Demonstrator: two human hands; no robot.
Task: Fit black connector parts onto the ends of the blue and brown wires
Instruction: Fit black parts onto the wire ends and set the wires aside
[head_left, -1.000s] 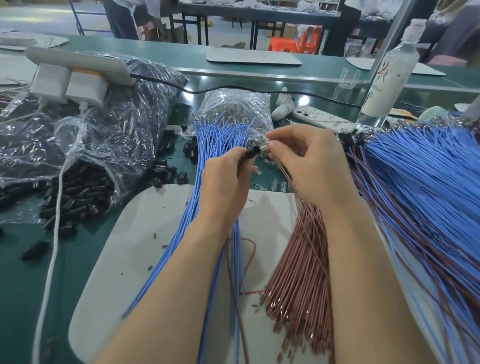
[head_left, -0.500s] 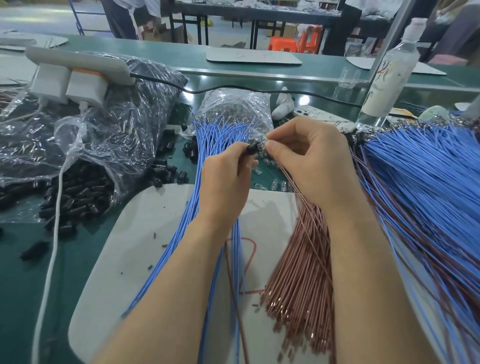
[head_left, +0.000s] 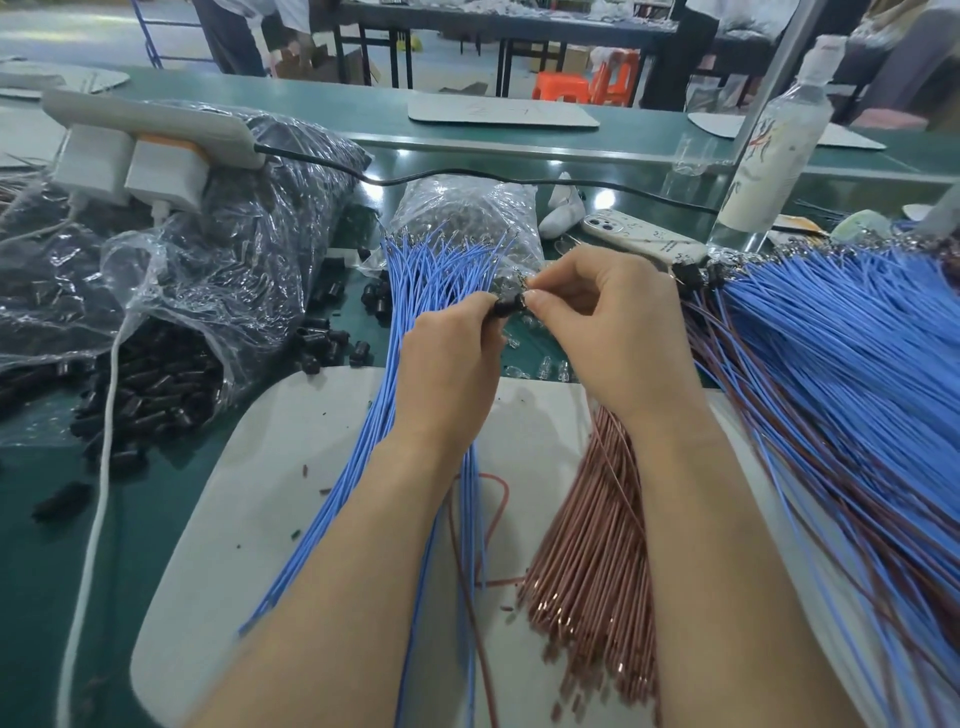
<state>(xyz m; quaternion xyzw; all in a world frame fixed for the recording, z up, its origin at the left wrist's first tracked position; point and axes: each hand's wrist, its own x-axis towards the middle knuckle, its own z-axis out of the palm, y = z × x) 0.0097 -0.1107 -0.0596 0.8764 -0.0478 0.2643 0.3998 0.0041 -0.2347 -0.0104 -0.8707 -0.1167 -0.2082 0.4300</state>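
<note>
My left hand (head_left: 451, 364) pinches a small black connector part (head_left: 505, 306) between thumb and fingers. My right hand (head_left: 605, 322) meets it from the right and pinches a thin wire end with a metal terminal (head_left: 521, 285) right at the connector. A blue wire and a brown wire (head_left: 470, 566) hang down from my hands between my forearms. A bundle of blue wires (head_left: 415, 291) lies under my left hand. A bundle of brown wires (head_left: 592, 545) lies under my right forearm.
A large pile of joined blue and brown wires (head_left: 841, 374) fills the right. Loose black connector parts (head_left: 156, 395) spill from a plastic bag (head_left: 218, 270) at the left. A white mat (head_left: 249, 499), a phone (head_left: 639, 236), a bottle (head_left: 774, 135) and a power strip (head_left: 150, 130) lie around.
Both hands have stayed in place. My right fingertips have closed in tighter against the black connector part held in my left hand.
</note>
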